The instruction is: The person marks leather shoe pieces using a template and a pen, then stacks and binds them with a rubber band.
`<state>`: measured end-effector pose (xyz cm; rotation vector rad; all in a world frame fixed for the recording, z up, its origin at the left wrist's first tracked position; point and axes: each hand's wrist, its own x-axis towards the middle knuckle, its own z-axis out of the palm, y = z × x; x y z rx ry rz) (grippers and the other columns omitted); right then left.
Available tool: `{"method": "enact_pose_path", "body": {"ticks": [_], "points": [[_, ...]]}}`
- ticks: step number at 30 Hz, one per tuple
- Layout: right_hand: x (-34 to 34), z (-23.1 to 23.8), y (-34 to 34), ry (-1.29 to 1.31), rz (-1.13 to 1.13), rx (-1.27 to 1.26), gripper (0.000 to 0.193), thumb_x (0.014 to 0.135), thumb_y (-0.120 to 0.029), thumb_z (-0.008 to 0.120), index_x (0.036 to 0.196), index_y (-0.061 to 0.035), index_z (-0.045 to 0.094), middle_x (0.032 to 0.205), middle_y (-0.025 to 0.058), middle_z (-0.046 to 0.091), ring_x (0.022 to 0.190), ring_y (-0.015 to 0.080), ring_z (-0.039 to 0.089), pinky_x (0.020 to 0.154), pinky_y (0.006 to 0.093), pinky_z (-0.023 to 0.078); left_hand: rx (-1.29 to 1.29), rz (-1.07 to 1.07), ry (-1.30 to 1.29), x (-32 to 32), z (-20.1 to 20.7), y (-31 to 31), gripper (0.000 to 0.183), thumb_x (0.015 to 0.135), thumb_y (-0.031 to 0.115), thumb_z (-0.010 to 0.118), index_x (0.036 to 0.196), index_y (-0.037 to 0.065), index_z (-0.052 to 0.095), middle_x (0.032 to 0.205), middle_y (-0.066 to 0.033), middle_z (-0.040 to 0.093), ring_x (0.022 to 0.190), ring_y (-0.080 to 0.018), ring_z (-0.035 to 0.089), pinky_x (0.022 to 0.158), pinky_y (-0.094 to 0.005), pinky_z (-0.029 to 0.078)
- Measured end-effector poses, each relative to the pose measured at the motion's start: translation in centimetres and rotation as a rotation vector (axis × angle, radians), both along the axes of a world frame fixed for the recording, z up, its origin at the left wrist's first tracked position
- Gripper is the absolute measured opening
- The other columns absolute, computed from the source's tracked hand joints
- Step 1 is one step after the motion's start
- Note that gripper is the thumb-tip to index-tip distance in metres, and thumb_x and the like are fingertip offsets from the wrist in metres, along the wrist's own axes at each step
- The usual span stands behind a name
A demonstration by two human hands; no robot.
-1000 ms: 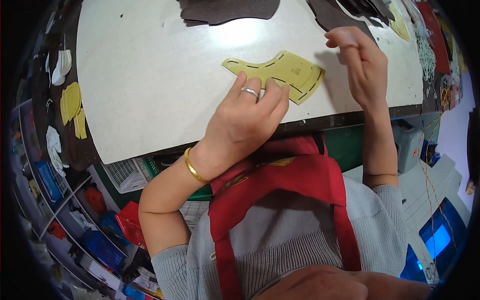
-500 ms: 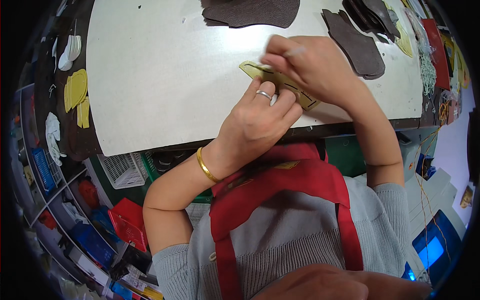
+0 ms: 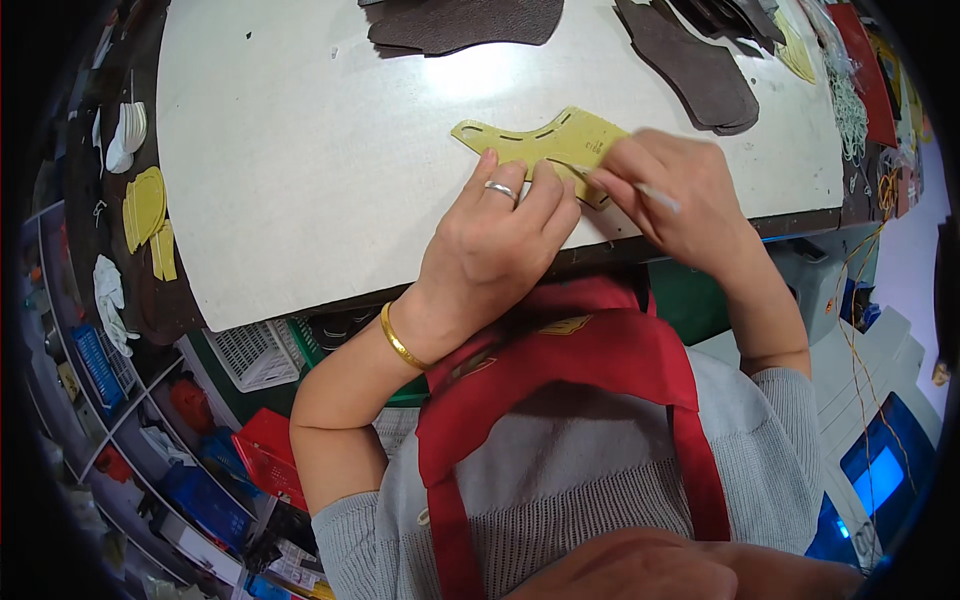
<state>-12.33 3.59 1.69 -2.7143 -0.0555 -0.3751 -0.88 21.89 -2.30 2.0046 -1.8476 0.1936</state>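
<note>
**Pale tabletop (image 3: pixel 300 220) is carrying a yellow panel (image 3: pixel 565 135)**

Across the far side of the tabletop, dark brown pieces (image 3: pixel 475 25) are lying near the top edge, and a stack of similar dark brown cut-outs (image 3: pixel 695 75) is resting farther right. Along the left border, rounded yellow pieces (image 3: pixel 145 205) are sitting near a crumpled white glove (image 3: pixel 110 300). Below the table, a white basket (image 3: pixel 255 355) and a red basket (image 3: pixel 268 450) are standing on the person's left.

The yellow panel is lying on the tabletop near its front edge, in front of the person, with dark dashes running along its curved border. The left hand (image 3: pixel 505 230), wearing a silver ring (image 3: pixel 500 189), is pressing on the panel's near edge with bent fingertips; its thumb is hidden, so whether it is also pinching the panel cannot be told. A gold bangle (image 3: pixel 403 340) is circling the left wrist.

The right hand (image 3: pixel 690 195) is closing its thumb and fingers around a slim pale tool (image 3: pixel 660 198), which is slanting down leftward over the panel's right part. Whether its tip is touching the panel cannot be made out. The person is wearing a red apron (image 3: pixel 550 375) over a grey knit top (image 3: pixel 580 480).
</note>
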Motion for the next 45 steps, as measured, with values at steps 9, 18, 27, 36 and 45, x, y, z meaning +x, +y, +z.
{"method": "enact_pose_path", "body": {"ticks": [9,18,27,36,45], "points": [[-3.2,-1.2,-2.1,-0.073,-0.420,0.283,0.016,0.100,-0.019,0.063,0.091,-0.0072,0.068,0.073,0.0079,0.067,0.062,0.0254,0.066,0.053,0.0341,0.048,0.010,-0.032,-0.094,0.2,0.3,-0.6,0.039,0.077,0.012,0.066,0.116,0.016,0.069,0.099,-0.0040,0.062,0.081,-0.0217,0.059,0.071,-0.0300,0.056],[-2.3,0.0,2.6,-0.036,-0.221,-0.024,0.013,0.088,-0.018,0.069,0.091,-0.0061,0.066,0.073,0.0066,0.066,0.062,0.0260,0.066,0.057,0.0354,0.052,0.027,-0.011,-0.054,0.3,0.6,-0.8,0.045,0.076,0.013,0.066,0.121,0.019,0.070,0.096,0.0002,0.060,0.081,-0.0191,0.058,0.062,-0.0286,0.053],[0.9,-0.5,-1.8,0.323,-0.330,0.141,0.023,0.093,-0.023,0.063,0.103,-0.0046,0.072,0.087,0.0174,0.072,0.084,0.0348,0.071,0.075,0.0414,0.056,0.041,0.058,-0.175,0.3,1.2,-1.6,0.029,0.075,0.013,0.066,0.104,0.013,0.069,0.085,0.0008,0.059,0.074,-0.0171,0.059,0.055,-0.0265,0.050],[-5.6,-0.6,-12.8,0.022,-0.813,0.394,0.028,0.101,-0.022,0.063,0.118,-0.0010,0.071,0.096,0.0049,0.074,0.087,0.0086,0.065,0.079,0.0259,0.052,-0.052,0.285,-0.013,6.4,0.4,-4.1,0.045,0.077,0.012,0.079,0.116,0.001,0.060,0.109,-0.0148,0.062,0.104,-0.0341,0.059,0.085,-0.0419,0.051],[-1.8,-0.6,-3.9,0.026,-0.421,0.753,0.022,0.099,-0.018,0.067,0.112,-0.0012,0.069,0.087,0.0008,0.068,0.079,0.0061,0.062,0.071,0.0233,0.050,-0.069,0.084,0.191,-2.5,-0.1,1.3,0.054,0.071,0.018,0.082,0.118,-0.001,0.065,0.114,-0.0138,0.063,0.107,-0.0324,0.061,0.092,-0.0424,0.052]]}}
